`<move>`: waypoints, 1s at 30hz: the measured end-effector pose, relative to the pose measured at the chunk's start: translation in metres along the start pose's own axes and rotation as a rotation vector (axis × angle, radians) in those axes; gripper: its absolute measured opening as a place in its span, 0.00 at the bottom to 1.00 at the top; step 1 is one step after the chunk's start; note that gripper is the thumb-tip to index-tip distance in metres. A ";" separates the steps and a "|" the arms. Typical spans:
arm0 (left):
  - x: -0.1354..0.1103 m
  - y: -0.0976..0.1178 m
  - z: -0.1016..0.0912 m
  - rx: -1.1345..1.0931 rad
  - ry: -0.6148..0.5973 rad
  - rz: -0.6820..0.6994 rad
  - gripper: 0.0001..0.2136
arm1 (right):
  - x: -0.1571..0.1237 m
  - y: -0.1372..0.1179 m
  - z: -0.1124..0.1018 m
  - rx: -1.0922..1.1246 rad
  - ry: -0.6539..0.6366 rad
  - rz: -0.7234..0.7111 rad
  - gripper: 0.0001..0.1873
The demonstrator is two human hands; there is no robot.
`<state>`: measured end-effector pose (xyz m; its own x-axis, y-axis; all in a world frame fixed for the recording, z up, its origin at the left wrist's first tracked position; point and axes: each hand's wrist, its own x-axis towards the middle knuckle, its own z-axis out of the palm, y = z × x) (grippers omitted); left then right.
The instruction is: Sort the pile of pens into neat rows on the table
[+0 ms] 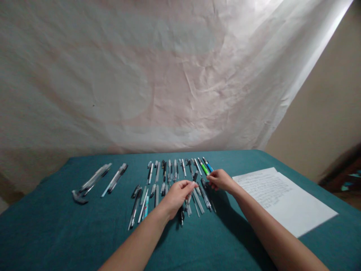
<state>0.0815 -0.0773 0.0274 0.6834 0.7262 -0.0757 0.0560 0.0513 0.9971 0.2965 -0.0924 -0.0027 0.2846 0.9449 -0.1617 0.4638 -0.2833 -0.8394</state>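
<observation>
My left hand (178, 195) is closed in a pinch around a clear-barrelled pen (195, 176) with a dark end, held slanting above the rows. To its right, my right hand (221, 180) has its fingers drawn together; whatever may be between them is too small to make out. Just beyond that hand lie a green pen (203, 166) and a blue pen (208, 164). Below the hands are several clear pen parts (199, 201) and dark caps, partly covered by my left hand. A black pen piece (182, 216) lies under my left wrist.
A back row of pens, barrels and caps (164, 171) crosses the teal cloth (70, 233). At front left lies a light-blue pen (146, 207). Farther left are two bundles of pens (94, 178) (117, 178). Handwritten paper sheets (293, 203) lie right; a pale sheet (169, 75) hangs behind.
</observation>
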 end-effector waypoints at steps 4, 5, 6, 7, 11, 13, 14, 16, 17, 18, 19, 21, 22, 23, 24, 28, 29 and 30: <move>0.000 0.000 0.002 -0.036 0.012 0.003 0.20 | -0.022 -0.032 -0.002 0.151 -0.132 -0.118 0.16; 0.000 0.000 0.003 -0.043 0.013 0.005 0.20 | -0.029 -0.040 0.001 0.237 -0.211 -0.163 0.17; 0.000 0.000 0.004 -0.048 0.013 0.008 0.19 | -0.035 -0.047 0.004 0.302 -0.259 -0.186 0.18; 0.000 0.000 0.005 -0.053 0.011 0.011 0.19 | -0.040 -0.054 0.007 0.349 -0.293 -0.204 0.18; -0.003 0.002 0.007 -0.057 -0.005 0.029 0.18 | -0.050 -0.066 0.015 0.418 -0.273 -0.229 0.18; -0.004 0.005 0.006 -0.038 0.002 0.031 0.18 | -0.049 -0.066 0.011 0.441 -0.249 -0.226 0.18; -0.004 0.007 0.005 -0.018 0.018 0.032 0.18 | -0.047 -0.065 0.007 0.444 -0.236 -0.223 0.18; -0.004 0.010 0.002 0.026 0.064 0.027 0.19 | -0.042 -0.059 -0.003 0.404 -0.208 -0.209 0.19; -0.003 0.012 -0.001 0.046 0.089 0.023 0.19 | -0.038 -0.055 -0.007 0.355 -0.197 -0.193 0.19; -0.002 0.013 -0.004 0.062 0.110 0.017 0.20 | -0.034 -0.050 -0.010 0.291 -0.189 -0.170 0.19; -0.001 0.015 -0.008 0.075 0.127 0.013 0.20 | -0.030 -0.044 -0.013 0.221 -0.183 -0.142 0.19; 0.001 0.018 -0.017 0.089 0.144 0.017 0.20 | -0.021 -0.030 -0.014 0.089 -0.149 -0.091 0.17; 0.002 0.020 -0.022 0.097 0.150 0.027 0.20 | -0.016 -0.023 -0.012 0.033 -0.121 -0.072 0.16; 0.003 0.022 -0.028 0.106 0.156 0.036 0.21 | -0.012 -0.016 -0.010 -0.016 -0.089 -0.055 0.15; 0.004 0.024 -0.033 0.120 0.163 0.045 0.21 | -0.009 -0.009 -0.008 -0.054 -0.066 -0.045 0.14; 0.004 0.033 -0.059 0.206 0.223 0.073 0.21 | 0.000 0.008 0.000 -0.148 -0.032 -0.017 0.12; 0.005 0.034 -0.067 0.238 0.251 0.082 0.21 | 0.001 0.010 0.001 -0.160 -0.030 -0.010 0.12; 0.005 0.035 -0.076 0.275 0.284 0.085 0.21 | 0.002 0.012 0.002 -0.168 -0.028 -0.003 0.11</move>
<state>0.0321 -0.0197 0.0623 0.4675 0.8825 0.0503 0.2268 -0.1748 0.9581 0.3007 -0.0935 -0.0140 0.2603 0.9495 -0.1753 0.5990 -0.3013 -0.7419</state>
